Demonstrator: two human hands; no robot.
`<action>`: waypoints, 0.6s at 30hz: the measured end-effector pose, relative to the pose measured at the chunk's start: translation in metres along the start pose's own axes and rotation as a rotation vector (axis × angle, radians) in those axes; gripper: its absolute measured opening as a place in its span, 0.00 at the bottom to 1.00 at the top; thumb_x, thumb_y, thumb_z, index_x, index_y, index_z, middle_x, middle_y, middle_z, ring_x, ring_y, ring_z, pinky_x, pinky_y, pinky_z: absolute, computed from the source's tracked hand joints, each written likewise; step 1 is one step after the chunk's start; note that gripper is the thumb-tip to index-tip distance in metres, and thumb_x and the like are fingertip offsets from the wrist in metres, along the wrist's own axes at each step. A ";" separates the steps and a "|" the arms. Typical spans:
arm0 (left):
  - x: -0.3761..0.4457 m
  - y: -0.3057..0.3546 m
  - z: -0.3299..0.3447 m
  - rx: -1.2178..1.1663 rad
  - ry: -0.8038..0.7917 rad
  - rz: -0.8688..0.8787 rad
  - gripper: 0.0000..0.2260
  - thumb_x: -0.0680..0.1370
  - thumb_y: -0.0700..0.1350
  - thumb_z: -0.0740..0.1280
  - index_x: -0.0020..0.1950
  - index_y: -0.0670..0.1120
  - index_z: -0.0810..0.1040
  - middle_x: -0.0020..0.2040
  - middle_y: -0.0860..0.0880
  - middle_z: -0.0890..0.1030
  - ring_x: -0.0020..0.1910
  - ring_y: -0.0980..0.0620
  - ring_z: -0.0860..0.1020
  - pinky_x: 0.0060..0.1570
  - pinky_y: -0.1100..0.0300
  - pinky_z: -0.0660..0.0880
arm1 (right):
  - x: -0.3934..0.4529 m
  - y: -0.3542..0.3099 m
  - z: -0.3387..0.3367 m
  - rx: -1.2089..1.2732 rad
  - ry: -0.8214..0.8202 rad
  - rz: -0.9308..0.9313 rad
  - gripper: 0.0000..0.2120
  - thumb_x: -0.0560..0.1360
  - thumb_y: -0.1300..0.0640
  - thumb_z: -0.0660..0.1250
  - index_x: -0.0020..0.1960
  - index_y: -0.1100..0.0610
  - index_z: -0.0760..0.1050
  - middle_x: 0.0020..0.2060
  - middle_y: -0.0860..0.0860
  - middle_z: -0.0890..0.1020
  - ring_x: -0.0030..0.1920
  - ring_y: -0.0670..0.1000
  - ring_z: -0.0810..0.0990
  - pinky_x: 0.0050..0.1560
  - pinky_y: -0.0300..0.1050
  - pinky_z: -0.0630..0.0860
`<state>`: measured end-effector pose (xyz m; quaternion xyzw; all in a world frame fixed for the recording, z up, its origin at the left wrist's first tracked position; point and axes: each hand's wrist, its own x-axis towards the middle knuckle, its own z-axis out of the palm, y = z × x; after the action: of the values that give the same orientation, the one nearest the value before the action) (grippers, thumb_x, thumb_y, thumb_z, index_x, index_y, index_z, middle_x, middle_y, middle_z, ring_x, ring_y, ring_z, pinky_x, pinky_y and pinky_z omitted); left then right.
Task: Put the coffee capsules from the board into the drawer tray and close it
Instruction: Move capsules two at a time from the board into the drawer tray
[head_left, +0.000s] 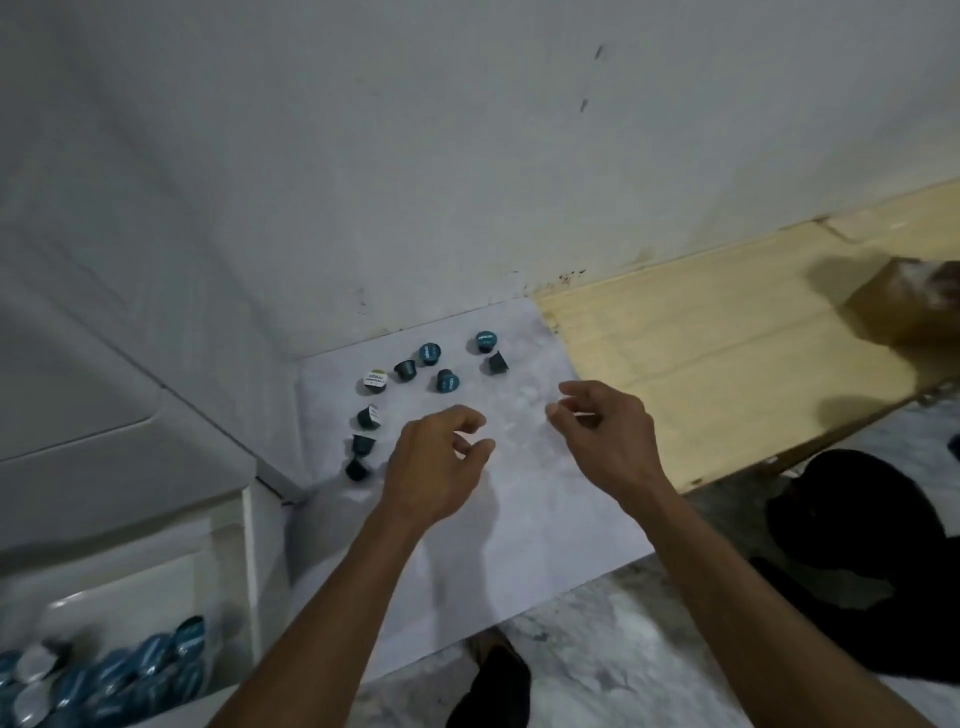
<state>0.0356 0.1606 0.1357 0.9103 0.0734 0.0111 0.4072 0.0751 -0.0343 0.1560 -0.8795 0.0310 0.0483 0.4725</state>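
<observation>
My left hand (434, 465) hovers over the white board (519, 493), fingers loosely curled, its grip holding nothing. My right hand (605, 436) hangs beside it, fingers likewise slack and bare. Nine capsules (447, 381) lie scattered on the board's far left part, beyond my fingertips, some upright, some tipped over. At lower left the drawer tray (156, 582) stands pulled out, with a heap of blue capsules in it. A wooden plank (727, 353) borders the board on the right.

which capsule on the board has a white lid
The capsule at the left end of the back group; its lid is white and yellow, while the other visible lids are teal.
</observation>
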 end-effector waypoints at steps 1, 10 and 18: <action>0.015 -0.002 0.001 -0.011 0.027 -0.020 0.10 0.74 0.49 0.73 0.54 0.51 0.81 0.48 0.56 0.82 0.41 0.59 0.81 0.46 0.53 0.80 | 0.013 -0.001 0.001 0.009 -0.007 0.006 0.16 0.75 0.49 0.71 0.61 0.52 0.79 0.50 0.48 0.84 0.45 0.43 0.81 0.51 0.45 0.80; 0.127 -0.036 0.021 0.027 0.069 -0.116 0.10 0.75 0.46 0.70 0.56 0.49 0.79 0.50 0.51 0.83 0.45 0.52 0.81 0.47 0.49 0.81 | 0.117 0.020 0.041 0.011 -0.093 0.244 0.19 0.73 0.46 0.72 0.62 0.52 0.78 0.45 0.49 0.84 0.44 0.47 0.83 0.50 0.45 0.80; 0.208 -0.060 0.062 0.175 -0.004 -0.145 0.19 0.77 0.42 0.69 0.67 0.50 0.74 0.63 0.48 0.78 0.53 0.44 0.80 0.54 0.48 0.77 | 0.191 0.046 0.121 -0.042 -0.104 0.375 0.28 0.73 0.39 0.69 0.67 0.52 0.72 0.54 0.53 0.84 0.55 0.53 0.81 0.55 0.45 0.76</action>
<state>0.2386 0.1839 0.0413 0.9347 0.1392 -0.0266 0.3259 0.2535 0.0398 0.0293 -0.8643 0.1688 0.1813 0.4378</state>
